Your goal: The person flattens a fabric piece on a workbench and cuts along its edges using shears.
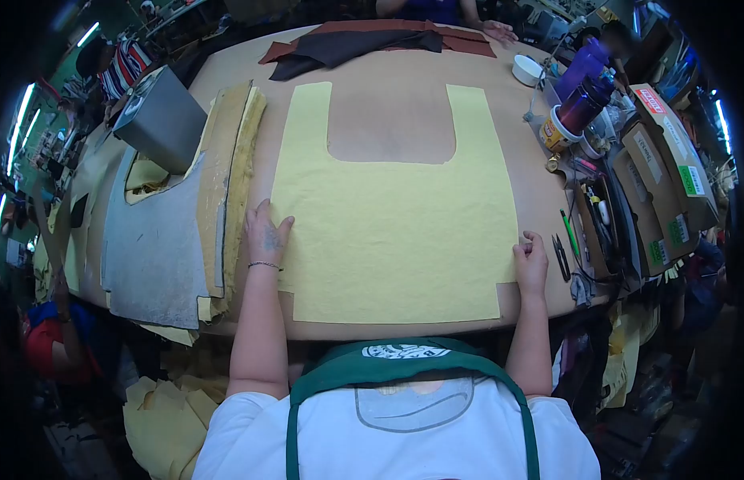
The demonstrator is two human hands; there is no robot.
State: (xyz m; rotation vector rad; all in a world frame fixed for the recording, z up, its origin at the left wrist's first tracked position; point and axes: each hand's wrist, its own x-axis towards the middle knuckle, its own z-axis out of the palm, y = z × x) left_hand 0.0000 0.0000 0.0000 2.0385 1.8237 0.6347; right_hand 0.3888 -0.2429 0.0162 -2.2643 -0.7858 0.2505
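Observation:
A pale yellow fabric piece (396, 232) lies flat on the table in front of me, with a deep U-shaped cutout at its far side and small notches at its near corners. My left hand (268, 234) rests at its left edge, fingers stretched and thumb apart, holding nothing. At the right edge, my right hand (533, 258) has its fingers curled in, thumb and fingertips against the fabric's border. To the left of my left hand, a thick stack of cut pieces (160, 240) with a grey top carries a grey metal block (160, 120).
Brown and dark cloth (364, 46) lies across the tan table's (236, 64) far side. A white roll (528, 70), purple bottle (584, 68), labelled tub (558, 130), green pen (570, 232), black snips (561, 258) and cardboard boxes (660, 184) line the right. Another person's hand (498, 32) shows beyond.

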